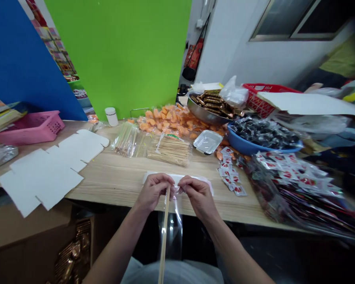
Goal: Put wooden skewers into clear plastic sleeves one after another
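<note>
Both hands meet over the front edge of the wooden table. My left hand (155,192) pinches the top end of a clear plastic sleeve (177,228) with thin wooden sticks (165,232) in or against it, hanging down toward my lap. Close on the right, my right hand (197,194) has thumb and forefinger pressed together at the sleeve's upper corner. Beneath the fingers lies a flat white packet (207,184) on the table. Behind it rest a bundle of wooden sticks (173,150) in clear wrap and some clear sleeves (127,140).
White cardboard sheets (50,167) and a pink basket (32,128) occupy the left. Orange packets (165,118), a foil tray (207,142), a steel bowl (207,112), a blue basin (248,148) and small sachets (230,173) lie behind and right. An open carton (26,225) stands below left.
</note>
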### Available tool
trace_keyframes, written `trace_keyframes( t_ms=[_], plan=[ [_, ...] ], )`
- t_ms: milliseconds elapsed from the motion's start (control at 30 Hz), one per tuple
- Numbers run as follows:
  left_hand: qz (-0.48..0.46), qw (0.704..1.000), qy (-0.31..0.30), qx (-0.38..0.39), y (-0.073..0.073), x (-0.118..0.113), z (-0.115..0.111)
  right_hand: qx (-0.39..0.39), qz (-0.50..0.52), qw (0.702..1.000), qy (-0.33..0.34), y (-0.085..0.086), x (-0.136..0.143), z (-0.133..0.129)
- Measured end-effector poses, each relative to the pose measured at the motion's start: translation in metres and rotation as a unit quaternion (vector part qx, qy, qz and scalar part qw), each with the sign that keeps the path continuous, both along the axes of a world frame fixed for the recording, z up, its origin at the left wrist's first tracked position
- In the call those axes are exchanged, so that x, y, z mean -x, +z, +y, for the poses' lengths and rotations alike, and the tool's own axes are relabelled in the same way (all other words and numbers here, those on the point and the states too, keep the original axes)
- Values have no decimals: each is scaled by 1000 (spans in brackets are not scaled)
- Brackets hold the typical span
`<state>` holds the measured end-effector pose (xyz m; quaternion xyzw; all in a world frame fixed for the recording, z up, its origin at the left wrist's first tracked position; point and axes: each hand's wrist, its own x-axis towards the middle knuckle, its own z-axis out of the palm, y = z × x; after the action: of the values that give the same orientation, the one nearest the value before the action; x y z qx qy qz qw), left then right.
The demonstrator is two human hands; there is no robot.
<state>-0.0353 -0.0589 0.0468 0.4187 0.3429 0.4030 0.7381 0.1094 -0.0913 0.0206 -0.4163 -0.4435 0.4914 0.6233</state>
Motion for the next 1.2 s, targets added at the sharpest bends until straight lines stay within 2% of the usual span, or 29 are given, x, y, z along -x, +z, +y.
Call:
trace_keyframes(
  t_ms=[233, 500, 567, 667, 833, 933, 1000, 1100, 1133, 1200],
  plan=[
    [-15, 1000, -24, 3, -2, 6, 3, -19, -51, 998, 32, -6, -4, 4],
    [-21, 999, -14, -20, -3, 6, 3, 15, -14, 999, 39, 0, -3, 4],
    [4, 999, -3, -48, -3, 6, 3, 21, -14, 999, 46, 2, -1, 4],
    [48, 995, 8, -82, -6, 5, 2, 26, -52, 998, 21, 2, 5, 6],
    [66, 994, 26, -79, -14, 12, 10, 37, -70, 997, 11, -10, 12, 17],
    [105, 989, 62, -87, -16, 32, 26, 43, -113, 993, 17, -19, 4, 35],
    [154, 978, 94, -100, -18, 55, 44, 23, -230, 973, -3, -20, -7, 56],
    [262, 948, 126, -129, -24, 96, 78, -10, -430, 902, -32, -13, -27, 97],
    [312, 929, 136, -141, -27, 109, 89, -13, -466, 884, -34, -10, -32, 112],
    [424, 873, 159, -180, -31, 131, 109, -12, -514, 857, -28, -5, -41, 139]
  ],
)
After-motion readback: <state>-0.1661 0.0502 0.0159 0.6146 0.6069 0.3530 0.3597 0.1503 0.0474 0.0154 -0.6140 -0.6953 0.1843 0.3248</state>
